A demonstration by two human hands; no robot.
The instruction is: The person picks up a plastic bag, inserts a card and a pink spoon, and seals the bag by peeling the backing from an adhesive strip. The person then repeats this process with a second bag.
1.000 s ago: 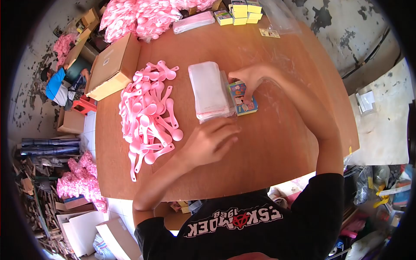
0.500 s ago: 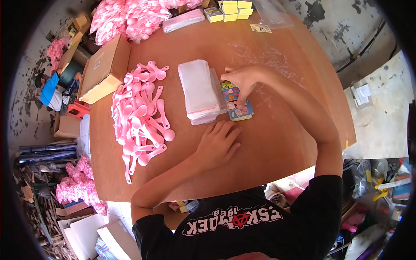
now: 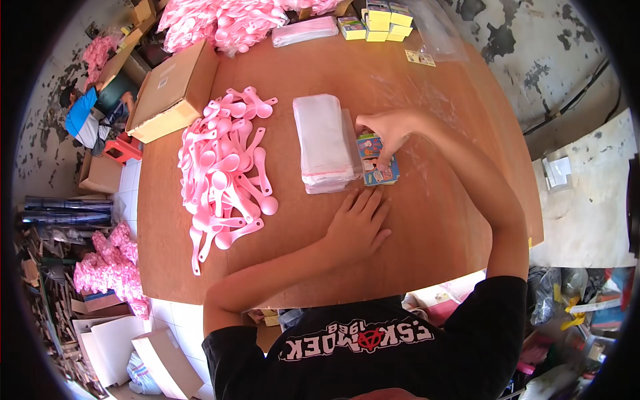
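My right hand is bent over a small stack of colourful printed cards. One finger reaches down onto the top card and the other digits curl at the far end of the stack. My left hand lies palm down on the table, holding nothing. Its fingers are stretched towards the near edge of the cards. Just left of the cards is a pile of clear plastic bags. Farther left, pink plastic spoons are heaped loosely.
A cardboard box stands at the wooden table's left edge. Along the back are bagged pink spoons, more plastic bags and yellow-edged card stacks. Thin clear strips lie right of the cards. Another person sits at far left.
The camera view has shifted slightly, moving the table items right in the picture. My right hand stays on the card stack, and my left hand remains flat near its lower edge.
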